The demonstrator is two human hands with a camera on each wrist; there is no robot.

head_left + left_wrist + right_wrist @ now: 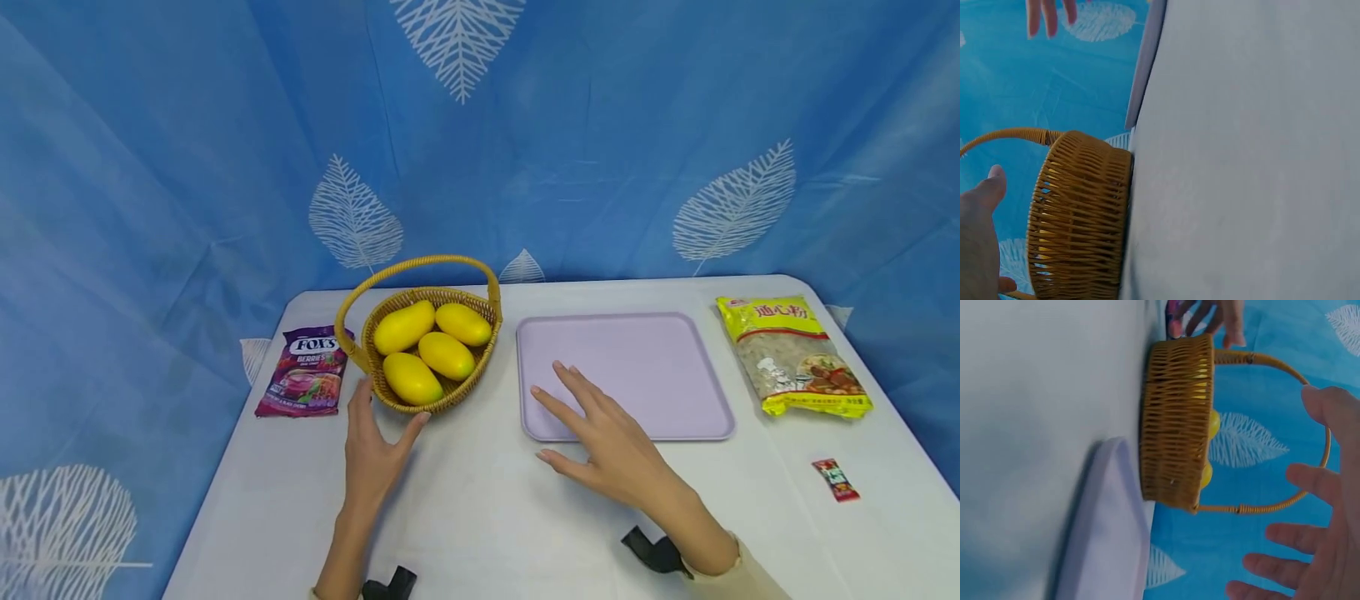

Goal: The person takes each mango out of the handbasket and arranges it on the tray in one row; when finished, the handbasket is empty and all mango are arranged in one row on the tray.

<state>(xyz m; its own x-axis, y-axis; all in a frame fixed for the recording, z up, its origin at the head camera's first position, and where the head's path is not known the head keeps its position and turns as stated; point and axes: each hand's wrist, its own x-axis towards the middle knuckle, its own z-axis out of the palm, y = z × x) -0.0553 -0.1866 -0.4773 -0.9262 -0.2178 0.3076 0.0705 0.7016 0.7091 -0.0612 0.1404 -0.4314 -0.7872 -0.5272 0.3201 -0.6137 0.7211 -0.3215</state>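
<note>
A wicker basket (468, 392) with a tall arched handle (420, 261) stands on the table's left half. Several yellow mangoes (405, 327) lie inside it. My left hand (372, 458) is at the basket's front left, thumb and fingers spread apart, fingertips right by the rim and the handle's base. In the left wrist view the thumb (992, 187) shows beside the basket's woven side (1082, 215). My right hand (611, 442) hovers over the front of a lilac tray (637, 367), its fingers spread and holding nothing. The right wrist view shows those fingers (1297, 534) with the basket beyond them.
Left of the basket lies a purple Fox's candy bag (306, 375). A yellow-and-clear pasta bag (795, 358) rests at the table's right, with a small red wrapped candy (836, 480) in front of it. Behind the white-covered table (480, 517) hangs a blue leaf-patterned cloth (600, 167).
</note>
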